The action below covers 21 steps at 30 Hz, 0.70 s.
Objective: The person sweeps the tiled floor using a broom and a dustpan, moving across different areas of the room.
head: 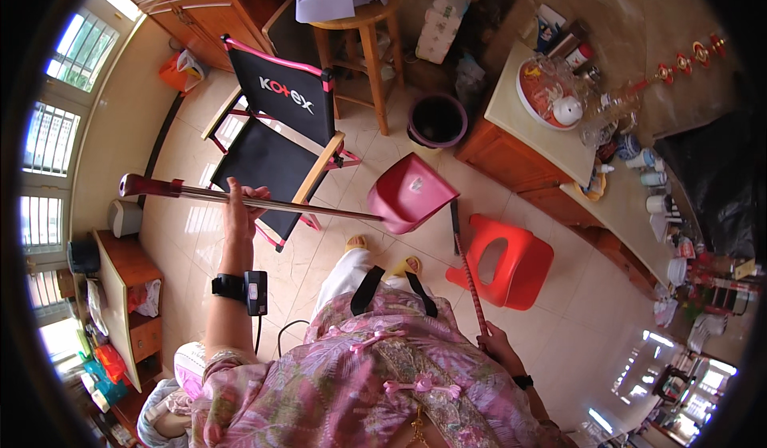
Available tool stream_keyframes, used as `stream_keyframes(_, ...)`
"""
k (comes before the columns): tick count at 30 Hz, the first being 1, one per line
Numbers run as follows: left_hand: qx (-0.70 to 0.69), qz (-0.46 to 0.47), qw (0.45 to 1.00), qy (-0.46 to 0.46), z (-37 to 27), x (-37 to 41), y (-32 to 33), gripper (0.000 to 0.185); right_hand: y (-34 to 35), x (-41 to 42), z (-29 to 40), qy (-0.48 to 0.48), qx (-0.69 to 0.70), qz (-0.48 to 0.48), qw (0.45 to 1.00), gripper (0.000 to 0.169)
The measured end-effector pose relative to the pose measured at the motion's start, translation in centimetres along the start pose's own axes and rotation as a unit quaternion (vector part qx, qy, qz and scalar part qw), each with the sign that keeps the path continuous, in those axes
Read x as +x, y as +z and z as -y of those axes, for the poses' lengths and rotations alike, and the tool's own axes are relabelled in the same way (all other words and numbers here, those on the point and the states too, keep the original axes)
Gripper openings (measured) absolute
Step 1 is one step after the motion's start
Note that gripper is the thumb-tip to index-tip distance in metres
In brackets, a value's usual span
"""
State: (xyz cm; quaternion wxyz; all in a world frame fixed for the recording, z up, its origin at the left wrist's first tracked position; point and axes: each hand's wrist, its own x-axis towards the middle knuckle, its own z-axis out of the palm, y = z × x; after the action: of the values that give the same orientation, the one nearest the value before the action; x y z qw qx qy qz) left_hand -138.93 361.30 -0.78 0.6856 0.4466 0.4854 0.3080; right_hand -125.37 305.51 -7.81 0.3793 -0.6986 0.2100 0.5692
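My left hand [241, 211] grips the long metal handle [311, 208] of a dustpan, below its dark red end grip. At the far end of this handle is the pinkish-red pan [413, 193], held tilted with a pale mark inside; whether it touches the floor I cannot tell. My right hand [502, 347], low at my right side, is closed around a reddish ribbed stick [472, 286]. The stick runs forward to a narrow dark end [455, 223] just beside the pan's right corner. A red plastic stool [527, 268] lies tipped over right of the stick.
A black folding chair [272, 154] stands ahead left, under the dustpan handle. Beyond the pan are a waste bin [437, 121] and a wooden stool [374, 70]. A cluttered counter [515, 106] lines the right. Part of another person [171, 421] shows at lower left.
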Motion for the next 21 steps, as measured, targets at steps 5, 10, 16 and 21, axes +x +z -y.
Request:
stream_keyframes(5, -0.092, -0.031, 0.994, -0.049, -0.6, 2.2, 0.0, 0.049, 1.0, -0.3, 4.1, -0.044, -0.161, 0.004, 0.986, 0.050)
stream_keyframes(10, -0.155, -0.068, 0.976, -0.134, 3.3, 7.9, 1.9, 0.052, 1.3, 0.5, 6.1, -0.077, -0.284, -0.035, 0.955, 0.039)
stream_keyframes(16, -0.199, -0.155, 0.939, -0.235, 8.0, 13.4, 6.6, 0.058, 3.7, 1.2, 11.0, -0.057, -0.267, -0.065, 0.960, 0.038)
stream_keyframes(21, -0.238, -0.205, 0.891, -0.327, 12.3, 14.0, 8.7, 0.053, 5.3, 1.6, 14.8, -0.031, -0.280, -0.076, 0.957, 0.038)
